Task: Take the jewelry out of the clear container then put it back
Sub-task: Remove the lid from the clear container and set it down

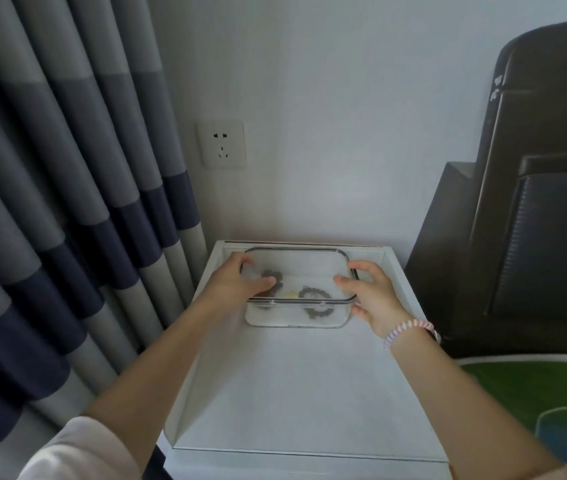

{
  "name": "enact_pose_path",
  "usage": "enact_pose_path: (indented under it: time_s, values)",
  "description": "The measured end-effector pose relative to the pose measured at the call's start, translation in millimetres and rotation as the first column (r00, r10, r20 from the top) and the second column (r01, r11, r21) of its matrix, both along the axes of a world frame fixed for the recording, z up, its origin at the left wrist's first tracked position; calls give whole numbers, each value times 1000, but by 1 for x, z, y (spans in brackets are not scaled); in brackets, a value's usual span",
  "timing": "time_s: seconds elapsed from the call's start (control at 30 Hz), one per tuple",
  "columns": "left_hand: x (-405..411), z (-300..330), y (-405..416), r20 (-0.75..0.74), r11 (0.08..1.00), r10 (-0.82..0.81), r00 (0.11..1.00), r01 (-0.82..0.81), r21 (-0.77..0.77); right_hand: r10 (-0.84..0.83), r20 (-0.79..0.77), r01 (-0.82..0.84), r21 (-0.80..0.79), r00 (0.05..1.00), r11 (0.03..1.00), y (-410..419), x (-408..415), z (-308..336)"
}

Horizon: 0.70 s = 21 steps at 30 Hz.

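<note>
Head view: single frame, looking down at a white nightstand (275,393).
Clear container (297,287): at the nightstand's far edge, lid seated.
Jewelry: two dark bracelets (313,301) and a pale yellow piece (290,294) inside.
Left hand (237,282): fingers spread around the container's left side, touching it.
Right hand (372,296): likewise on the right side.
Purpose: probably steadying the container to lift its lid.
</note>
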<state>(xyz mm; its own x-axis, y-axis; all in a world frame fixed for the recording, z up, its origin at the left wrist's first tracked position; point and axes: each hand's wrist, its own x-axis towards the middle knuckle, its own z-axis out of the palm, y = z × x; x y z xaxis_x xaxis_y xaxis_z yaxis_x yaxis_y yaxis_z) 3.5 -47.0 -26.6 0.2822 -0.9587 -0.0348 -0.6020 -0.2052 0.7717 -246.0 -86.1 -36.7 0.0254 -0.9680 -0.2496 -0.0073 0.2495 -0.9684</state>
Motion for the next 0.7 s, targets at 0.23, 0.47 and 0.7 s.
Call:
enact_pose_path:
  time_s: [0.23,0.47,0.7]
  values:
    - [16,-1,-10,-178,999,-49,983,52,12,3,112,-12,82,994,997,-2,-5,4]
    - [16,1,-14,-83,998,-23,996,29,60,-28,1,28,-50,1000,998,-1,-5,8]
    - [17,2,-15,-64,995,-40,997,45,87,-46,32,47,-51,998,998,0,-4,8]
